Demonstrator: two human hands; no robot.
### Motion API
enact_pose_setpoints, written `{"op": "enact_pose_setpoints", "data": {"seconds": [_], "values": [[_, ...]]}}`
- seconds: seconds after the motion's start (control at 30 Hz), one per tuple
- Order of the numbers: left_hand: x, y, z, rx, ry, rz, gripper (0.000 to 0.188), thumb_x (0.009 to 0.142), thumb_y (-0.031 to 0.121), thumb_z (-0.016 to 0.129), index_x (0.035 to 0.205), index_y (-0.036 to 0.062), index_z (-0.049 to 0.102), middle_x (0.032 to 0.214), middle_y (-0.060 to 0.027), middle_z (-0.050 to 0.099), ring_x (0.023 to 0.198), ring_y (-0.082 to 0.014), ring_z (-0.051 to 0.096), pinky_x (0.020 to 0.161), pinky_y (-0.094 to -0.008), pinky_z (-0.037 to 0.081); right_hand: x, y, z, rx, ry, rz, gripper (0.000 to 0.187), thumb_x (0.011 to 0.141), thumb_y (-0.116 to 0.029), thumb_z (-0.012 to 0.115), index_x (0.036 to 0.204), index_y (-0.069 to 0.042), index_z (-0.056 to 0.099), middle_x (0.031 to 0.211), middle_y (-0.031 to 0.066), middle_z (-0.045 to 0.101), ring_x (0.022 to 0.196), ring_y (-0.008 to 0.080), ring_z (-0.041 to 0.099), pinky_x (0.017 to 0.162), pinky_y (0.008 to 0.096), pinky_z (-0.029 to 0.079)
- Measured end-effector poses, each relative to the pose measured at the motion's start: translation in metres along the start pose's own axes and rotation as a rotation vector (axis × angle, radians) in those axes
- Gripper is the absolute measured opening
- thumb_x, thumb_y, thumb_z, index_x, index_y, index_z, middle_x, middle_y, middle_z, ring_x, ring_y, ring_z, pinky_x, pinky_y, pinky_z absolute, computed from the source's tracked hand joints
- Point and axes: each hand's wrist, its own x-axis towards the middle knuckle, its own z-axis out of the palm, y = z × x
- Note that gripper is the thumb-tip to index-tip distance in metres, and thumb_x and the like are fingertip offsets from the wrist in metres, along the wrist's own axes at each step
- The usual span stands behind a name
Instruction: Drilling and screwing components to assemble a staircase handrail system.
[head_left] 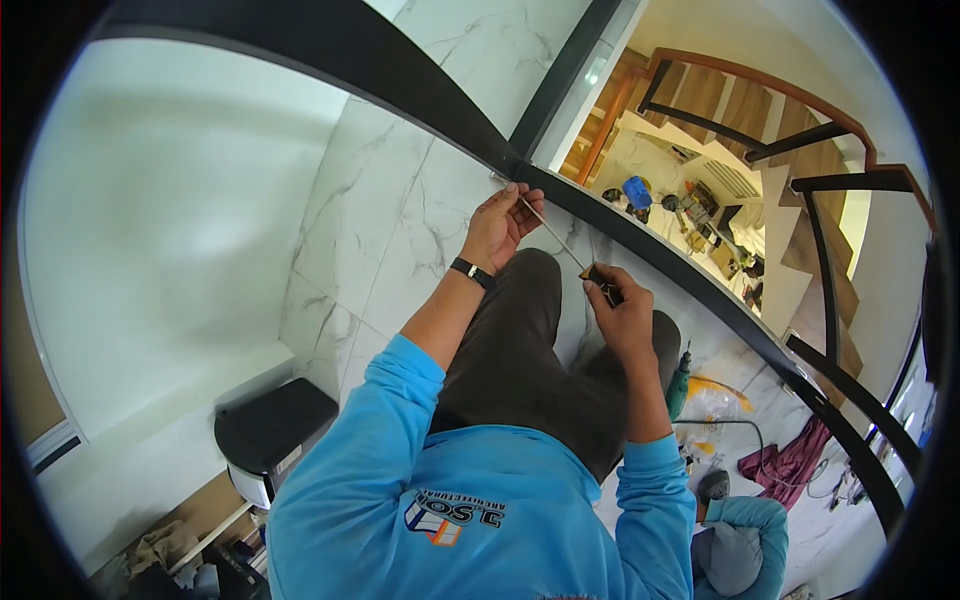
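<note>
Stretched between my hands is the thin blade of a tape measure [555, 236]. My left hand [502, 222], with a dark watch band at the wrist, pinches the blade's far end just below the corner where black metal bars [521, 172] meet. Its thumb and forefinger are together and the other fingers are curled. My right hand [626, 308] is closed around the dark, yellowish case of the tape measure [603, 284], above my right knee. The case is partly hidden by the fingers.
Beyond the black bar, a winding wooden staircase [740, 100] leads down to a floor with tools and a blue container [636, 192]. A green power drill [680, 385], a cable and a maroon cloth [787, 462] lie at right. Near them is another person's sleeve [765, 535]. A black-topped bin [277, 425] stands left.
</note>
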Motion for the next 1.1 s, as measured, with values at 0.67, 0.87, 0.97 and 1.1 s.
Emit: {"op": "enact_pose_setpoints", "data": {"seconds": [0.67, 0.87, 0.97, 1.1], "values": [[0.059, -0.02, 0.007, -0.139, 0.106, 0.116, 0.02, 0.107, 0.025, 0.046, 0.111, 0.0091, 0.058, 0.111, -0.0101, 0.068, 0.098, -0.0225, 0.067, 0.09, -0.0425, 0.057, 0.092, 0.038, -0.017, -0.146, -0.041, -0.034, 0.03, 0.08, -0.021, 0.079, 0.104, -0.005, 0.072, 0.092, 0.0121, 0.074, 0.082, 0.0253, 0.072, 0.075, 0.0335, 0.056], [0.057, -0.019, 0.006, -0.137, 0.098, 0.126, 0.02, 0.106, 0.025, 0.047, 0.11, 0.0094, 0.058, 0.113, -0.0101, 0.068, 0.101, -0.0226, 0.067, 0.091, -0.0429, 0.057, 0.097, 0.037, -0.021, -0.165, -0.051, -0.096, 0.03, 0.08, -0.022, 0.078, 0.105, -0.007, 0.072, 0.095, 0.0124, 0.074, 0.086, 0.0287, 0.072, 0.077, 0.0352, 0.056], [0.058, -0.017, 0.005, -0.145, 0.105, 0.125, 0.02, 0.106, 0.026, 0.048, 0.111, 0.0097, 0.059, 0.112, -0.01, 0.068, 0.101, -0.0226, 0.067, 0.091, -0.0433, 0.057, 0.095, 0.04, -0.019, -0.166, -0.058, -0.094, 0.029, 0.08, -0.022, 0.078, 0.105, -0.007, 0.072, 0.097, 0.0127, 0.073, 0.087, 0.0295, 0.072, 0.078, 0.0356, 0.056], [0.056, -0.016, 0.007, -0.143, 0.092, 0.118, 0.02, 0.106, 0.026, 0.048, 0.112, 0.01, 0.059, 0.114, -0.0099, 0.068, 0.101, -0.0229, 0.067, 0.091, -0.044, 0.057, 0.103, 0.043, -0.021, -0.206, -0.081, -0.135, 0.025, 0.086, -0.023, 0.074, 0.104, -0.006, 0.071, 0.092, 0.0109, 0.074, 0.078, 0.0253, 0.071, 0.069, 0.0331, 0.055]]}}
